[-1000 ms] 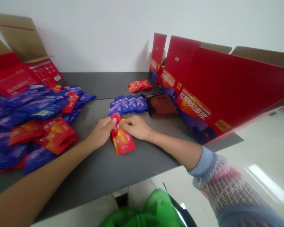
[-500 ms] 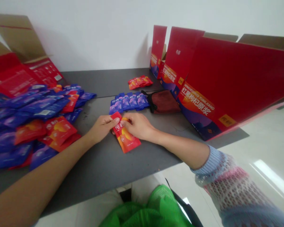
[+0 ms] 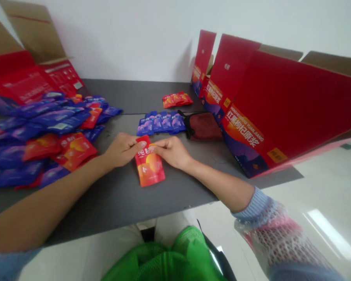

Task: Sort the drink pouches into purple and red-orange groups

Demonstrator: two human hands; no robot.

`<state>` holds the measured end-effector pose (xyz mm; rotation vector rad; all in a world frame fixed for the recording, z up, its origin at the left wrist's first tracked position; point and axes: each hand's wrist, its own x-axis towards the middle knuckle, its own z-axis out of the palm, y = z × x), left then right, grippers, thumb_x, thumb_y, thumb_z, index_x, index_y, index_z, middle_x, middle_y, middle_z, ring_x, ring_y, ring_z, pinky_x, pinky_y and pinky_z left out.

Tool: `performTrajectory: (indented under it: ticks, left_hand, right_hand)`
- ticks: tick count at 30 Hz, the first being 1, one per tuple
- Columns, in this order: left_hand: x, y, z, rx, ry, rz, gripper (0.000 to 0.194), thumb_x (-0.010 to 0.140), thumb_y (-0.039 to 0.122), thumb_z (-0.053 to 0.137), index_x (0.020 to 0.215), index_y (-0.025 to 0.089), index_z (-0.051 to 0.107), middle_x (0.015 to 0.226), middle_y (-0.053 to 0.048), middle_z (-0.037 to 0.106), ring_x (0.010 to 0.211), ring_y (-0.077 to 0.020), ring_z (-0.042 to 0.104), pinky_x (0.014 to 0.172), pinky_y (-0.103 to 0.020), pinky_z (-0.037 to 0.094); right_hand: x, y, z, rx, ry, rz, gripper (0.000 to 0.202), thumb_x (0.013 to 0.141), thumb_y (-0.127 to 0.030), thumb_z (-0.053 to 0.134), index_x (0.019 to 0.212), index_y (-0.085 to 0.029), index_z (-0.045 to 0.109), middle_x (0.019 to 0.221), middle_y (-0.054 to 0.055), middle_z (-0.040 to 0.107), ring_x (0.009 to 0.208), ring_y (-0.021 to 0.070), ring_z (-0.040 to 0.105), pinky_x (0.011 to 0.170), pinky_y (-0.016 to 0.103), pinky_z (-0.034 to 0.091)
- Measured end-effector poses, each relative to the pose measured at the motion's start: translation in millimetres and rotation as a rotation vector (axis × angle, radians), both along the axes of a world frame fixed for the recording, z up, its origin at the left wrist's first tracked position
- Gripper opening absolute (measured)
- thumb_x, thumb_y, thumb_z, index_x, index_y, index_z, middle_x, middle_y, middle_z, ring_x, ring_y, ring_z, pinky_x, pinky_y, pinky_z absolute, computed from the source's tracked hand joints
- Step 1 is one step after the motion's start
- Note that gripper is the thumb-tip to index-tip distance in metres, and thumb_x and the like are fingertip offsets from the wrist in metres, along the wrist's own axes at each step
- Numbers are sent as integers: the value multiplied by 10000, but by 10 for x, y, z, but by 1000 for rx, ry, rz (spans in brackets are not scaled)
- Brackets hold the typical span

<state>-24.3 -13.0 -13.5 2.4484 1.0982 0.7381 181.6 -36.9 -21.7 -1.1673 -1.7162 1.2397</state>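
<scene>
A red and orange pouch (image 3: pixel 150 168) is pinched along its upper end between both hands, its printed face toward me. My left hand (image 3: pixel 124 150) grips the top left corner, thumb across the front. On the top right edge, my right hand (image 3: pixel 172 152) closes thumb and fingers; the fingers behind the pouch are hidden. Just beyond the hands lies an overlapping row of blue-purple pouches (image 3: pixel 162 122). Farther back rests a small group of red pouches (image 3: pixel 177 100). A dark brown drawstring bag (image 3: pixel 205 126) touches the right end of the blue row.
A heap of mixed blue and red pouches (image 3: pixel 52 125) covers the left of the grey table (image 3: pixel 128 203). Behind it stands an open red carton (image 3: pixel 20 76). Several tall red cartons (image 3: pixel 292 105) line the right side, near the table's edge. A white wall closes the back.
The pouch has turned more upright and faces me more squarely. My right hand has shifted to its upper right edge. The camera view has tilted slightly.
</scene>
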Motion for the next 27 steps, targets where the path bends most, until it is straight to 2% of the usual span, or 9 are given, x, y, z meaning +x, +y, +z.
performTrajectory:
  ticks: [3,7,9,12,15,19,23,27]
  left_hand:
    - [-10,7,-57,40,-9,81,447,910,446,391,548,198,478,464,-1,500,427,-123,459,471,-252,286]
    - [-23,-8,-142,163,-173,297,461,931,435,373,533,206,407,462,-4,456,446,-130,429,480,-275,284]
    - [-33,-13,-173,213,-302,411,477,936,439,393,520,209,361,456,3,411,449,-124,389,481,-282,275]
    - [-38,2,-212,205,-517,517,473,920,452,467,528,212,356,474,20,374,462,-115,342,474,-283,267]
    - [-43,49,-228,102,-671,502,399,915,435,494,593,207,438,529,23,421,492,-118,382,487,-272,309]
    - [-103,181,-220,25,-669,502,301,933,384,458,746,196,599,508,33,475,489,-126,474,539,-253,392]
    - [-167,324,-245,73,-711,614,270,910,303,446,789,176,652,458,43,479,458,-127,483,535,-239,393]
    - [-160,302,-247,91,-682,575,291,932,321,432,808,175,650,455,48,482,455,-123,487,535,-229,387]
  right_hand:
    - [-31,2,-77,-24,22,52,337,933,-431,559,825,-173,748,698,-18,708,611,125,634,577,202,434]
    - [-39,-96,34,15,-158,49,463,962,-475,491,695,-158,697,598,-13,664,576,113,610,571,194,401]
    - [-47,-161,120,11,-279,74,437,962,-460,501,714,-169,713,579,-15,666,586,113,625,593,192,401]
    - [-73,-237,169,24,-356,144,321,936,-421,561,798,-194,743,669,-16,723,595,96,641,610,182,406]
    - [-91,-238,109,24,-285,145,324,960,-414,536,824,-174,708,700,-10,729,498,64,591,559,170,397]
    - [-58,-139,84,-32,-55,53,344,1010,-405,451,799,-167,583,527,-60,603,358,47,455,445,160,332]
    - [55,-14,288,-163,103,-76,331,1041,-303,378,760,-180,503,453,-74,539,311,52,355,378,177,237]
    - [172,138,552,-108,-31,-227,447,1035,-244,376,601,-181,462,381,-51,460,321,48,313,387,184,222]
